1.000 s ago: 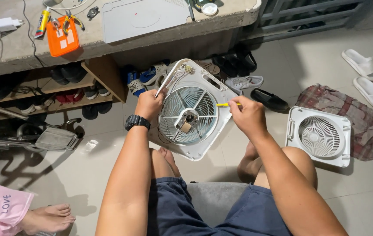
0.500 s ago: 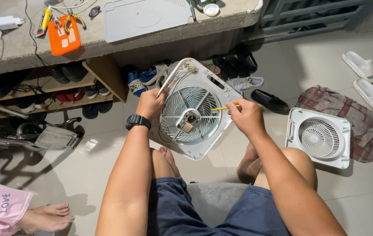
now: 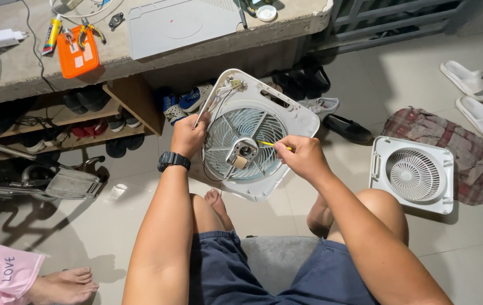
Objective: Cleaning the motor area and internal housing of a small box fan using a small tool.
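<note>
Since a second ago my right hand (image 3: 303,158) has slid in toward the fan's middle, so the yellow screwdriver (image 3: 272,144) now points at the motor (image 3: 242,155) instead of sitting out by the rim. My left hand (image 3: 189,135) has stayed where it was, fingers clenched over the left edge of the fan housing (image 3: 286,116), a black watch (image 3: 173,161) on that wrist. My right hand is closed on the screwdriver, its tip just beside the motor; I cannot tell whether it touches a screw. I hold the housing tilted up off the floor in front of my knees, its grille facing me and loose wires (image 3: 214,107) running down its left side. Right of the housing, well apart, a second white fan cover (image 3: 414,175) lies flat on the floor, partly on a checked cloth (image 3: 473,152). Above the housing runs a concrete bench (image 3: 26,68) carrying an orange case (image 3: 77,51) and a grey panel (image 3: 182,25). Left of the housing, under the bench, a shelf (image 3: 134,101) holds shoes. Far below-left of the housing, another person's bare foot (image 3: 63,285) rests on the floor.
</note>
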